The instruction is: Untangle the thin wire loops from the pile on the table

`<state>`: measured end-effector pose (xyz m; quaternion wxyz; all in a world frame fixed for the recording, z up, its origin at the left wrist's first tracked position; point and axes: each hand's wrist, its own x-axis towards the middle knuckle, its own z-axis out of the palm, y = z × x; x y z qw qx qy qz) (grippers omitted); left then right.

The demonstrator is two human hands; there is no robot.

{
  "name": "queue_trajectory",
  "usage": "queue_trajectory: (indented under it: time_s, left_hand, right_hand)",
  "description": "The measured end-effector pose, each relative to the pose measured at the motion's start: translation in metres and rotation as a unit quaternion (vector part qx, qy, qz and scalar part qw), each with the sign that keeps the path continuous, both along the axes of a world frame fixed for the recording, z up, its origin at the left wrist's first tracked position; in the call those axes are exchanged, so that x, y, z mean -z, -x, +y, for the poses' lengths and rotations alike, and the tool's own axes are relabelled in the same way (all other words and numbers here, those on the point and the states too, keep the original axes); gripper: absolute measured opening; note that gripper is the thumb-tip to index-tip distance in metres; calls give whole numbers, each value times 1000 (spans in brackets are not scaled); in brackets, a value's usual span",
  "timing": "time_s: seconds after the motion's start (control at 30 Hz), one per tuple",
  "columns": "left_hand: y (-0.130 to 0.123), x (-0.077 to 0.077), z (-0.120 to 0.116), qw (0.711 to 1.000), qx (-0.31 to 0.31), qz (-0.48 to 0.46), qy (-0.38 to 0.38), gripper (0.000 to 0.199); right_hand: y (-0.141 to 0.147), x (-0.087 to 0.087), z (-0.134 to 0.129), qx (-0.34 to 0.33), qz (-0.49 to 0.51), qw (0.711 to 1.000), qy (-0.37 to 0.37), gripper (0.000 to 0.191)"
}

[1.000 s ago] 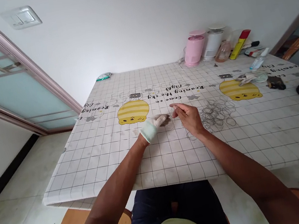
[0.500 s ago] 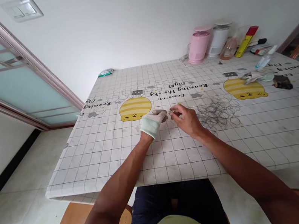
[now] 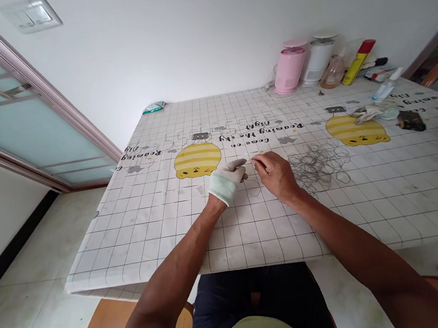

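Observation:
My left hand (image 3: 230,178) wears a pale work glove with a mint cuff. Its index finger points out toward the right and stands apart from the curled lower fingers. Just across a small gap, my bare right hand (image 3: 274,172) pinches thumb and forefinger together; whatever is between them is too fine to make out. A faint thin loop (image 3: 254,188) shows below and between the hands. Beside my right hand lies a tangled heap of thin dark wire-like loops (image 3: 322,166). More thin loops (image 3: 234,128) seem to lie in a row farther back.
A checked tablecloth (image 3: 163,235) with yellow printed figures covers the table. At the back right stand a pink cylinder (image 3: 289,69), a white cylinder (image 3: 317,62), bottles and a yellow-red can (image 3: 358,62). A crumpled glove (image 3: 376,112) and a dark object (image 3: 410,120) lie at right.
The hands have moved slightly apart, my right hand a little to the right. My left index finger has stretched away from the thumb; before, its fingertips were close together.

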<state>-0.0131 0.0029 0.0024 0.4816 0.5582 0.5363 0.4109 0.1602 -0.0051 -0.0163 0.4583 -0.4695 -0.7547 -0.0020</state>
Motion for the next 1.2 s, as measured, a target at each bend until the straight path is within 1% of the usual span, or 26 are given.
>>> queue_trajectory:
  time_s: [0.1,0.17,0.3,0.43,0.5,0.6,0.67,0.73,0.83,0.9,0.97,1.03,1.13,1.2]
  left_hand:
    - [-1,3,-1,999,23,22,-7,41]
    - [-1,4,-2,999,34,31,-12,42]
    - [-1,6,-5,998,50,32,-18,46]
    - [-3,13,-5,997,47,47,-37,49]
    - [-4,17,-3,997,43,52,-46,49]
    - [-5,22,-1,996,44,55,-50,47]
    - [-5,23,1,996,41,62,-49,46]
    - [-4,22,2,996,32,74,-46,44]
    - [-1,16,2,995,32,85,-44,40]
    - [3,10,0,993,46,94,-46,37]
    - [7,3,-3,991,65,109,-50,36]
    - [11,-3,-5,987,89,123,-55,35]
    - [14,-7,-6,984,107,136,-51,35]
    - [12,-7,-6,984,99,141,-42,36]
  right_hand:
    - [-4,-2,1,15,-68,997,-38,26]
    - [-9,-4,3,2,-105,993,-51,29]
    - [-18,-6,8,-47,-158,985,-54,34]
    - [-24,-7,14,-68,-186,979,-46,37]
    - [-25,-8,16,-74,-201,976,-43,38]
    - [-23,-8,15,-62,-218,973,-45,37]
    - [-19,-7,13,-48,-210,976,-39,36]
    - [-16,-5,11,-46,-176,983,-20,32]
    - [-17,-2,10,-87,-105,990,20,24]
    - [-22,-2,11,-128,-78,987,52,22]
    - [-29,-3,11,-161,-74,981,78,22]
    - [-35,-4,10,-179,-83,977,86,23]
    - [-40,-9,8,-181,-84,975,96,23]
    - [-40,-15,5,-175,-63,974,128,24]
